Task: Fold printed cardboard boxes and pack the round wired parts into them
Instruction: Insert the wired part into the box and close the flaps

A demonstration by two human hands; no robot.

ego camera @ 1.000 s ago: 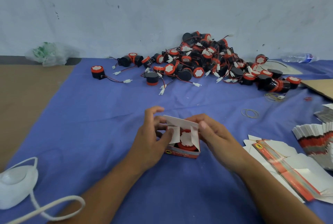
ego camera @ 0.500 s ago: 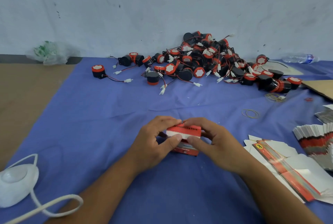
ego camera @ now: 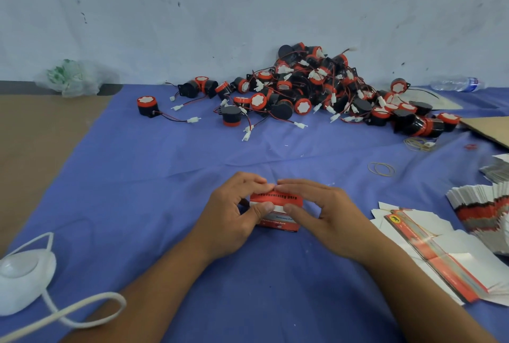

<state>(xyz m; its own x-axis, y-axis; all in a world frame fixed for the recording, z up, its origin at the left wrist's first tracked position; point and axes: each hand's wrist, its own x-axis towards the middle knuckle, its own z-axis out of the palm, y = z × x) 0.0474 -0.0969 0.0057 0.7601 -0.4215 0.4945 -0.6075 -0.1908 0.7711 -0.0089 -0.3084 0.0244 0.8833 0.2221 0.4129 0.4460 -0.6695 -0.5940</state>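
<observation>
Small printed cardboard box [ego camera: 278, 200] sits near centre on the blue cloth [ego camera: 137, 191] covering the surface, top flap down. Red band across the top carries one line of black lettering, too blurred to read. White strip below it, then a red front panel with small white print, also unreadable.

Left hand [ego camera: 231, 213] grip: fingers curled over the far top edge, thumb pressing the white strip, holding the box. Right hand [ego camera: 333, 216] grip: the same from the other side, fingertips meeting the left's at the far edge, thumb on the near face. The hands cover both box ends.

Pile of round wired parts [ego camera: 316, 86] lies far centre-right against the wall, black bodies with red caps, white discs, thin wires and white plugs. One lone part [ego camera: 147, 105] sits apart at the pile's left.

Right of the hands, a stack of flat box blanks [ego camera: 440, 257], red stripe, yellow badge with a black animal figure [ego camera: 394, 218]. Further right, a fanned stack of blanks [ego camera: 484, 207]. Rubber bands [ego camera: 381, 169] lie between pile and blanks. Brown cardboard sheet [ego camera: 487, 127] at far right. Water bottle [ego camera: 457, 84] lies by the wall, label unreadable. Plastic bag [ego camera: 71, 78] far left. White device with cord [ego camera: 22, 273] near left.
</observation>
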